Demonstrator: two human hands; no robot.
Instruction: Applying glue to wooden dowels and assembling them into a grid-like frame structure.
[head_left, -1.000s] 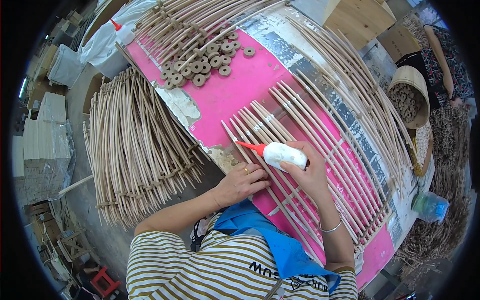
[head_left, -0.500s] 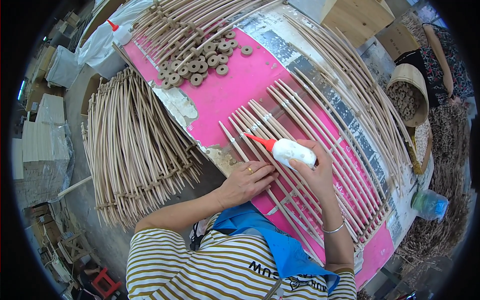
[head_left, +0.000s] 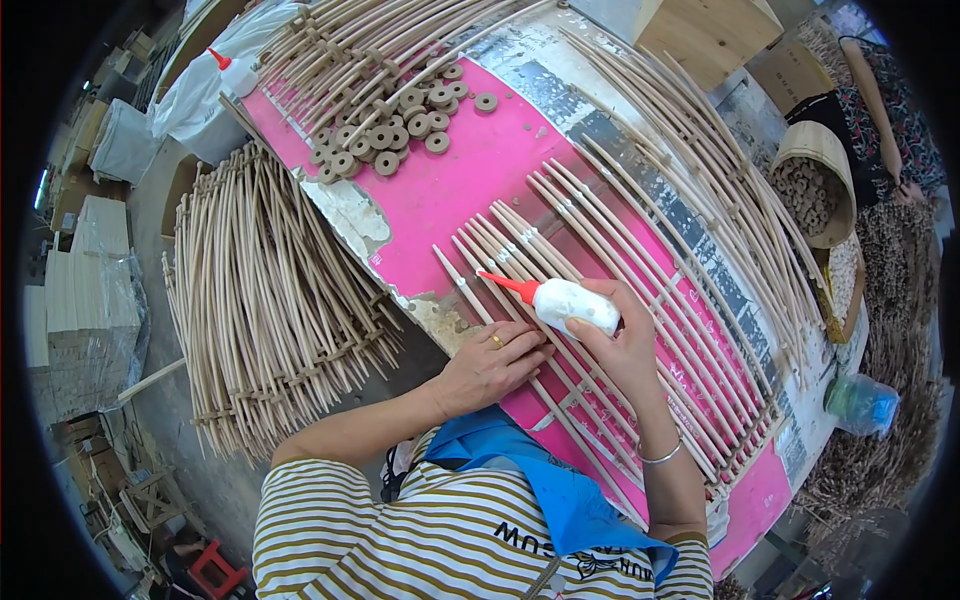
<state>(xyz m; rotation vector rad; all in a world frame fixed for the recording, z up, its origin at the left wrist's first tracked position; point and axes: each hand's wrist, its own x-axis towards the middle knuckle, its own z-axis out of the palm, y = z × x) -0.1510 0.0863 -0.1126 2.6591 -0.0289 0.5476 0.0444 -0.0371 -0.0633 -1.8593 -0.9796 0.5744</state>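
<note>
Right hand (head_left: 622, 338) wraps the white glue bottle (head_left: 577, 306), fingers and thumb squeezing its sides; bottle tilted over the row of wooden rods (head_left: 545, 248) on the pink tabletop (head_left: 450, 190), red nozzle at a rod near its upper end, contact unclear. Left hand (head_left: 495, 365) lies over the leftmost rods, fingers together; can't tell if pinching. Wooden rings (head_left: 400, 130) heaped beyond.
</note>
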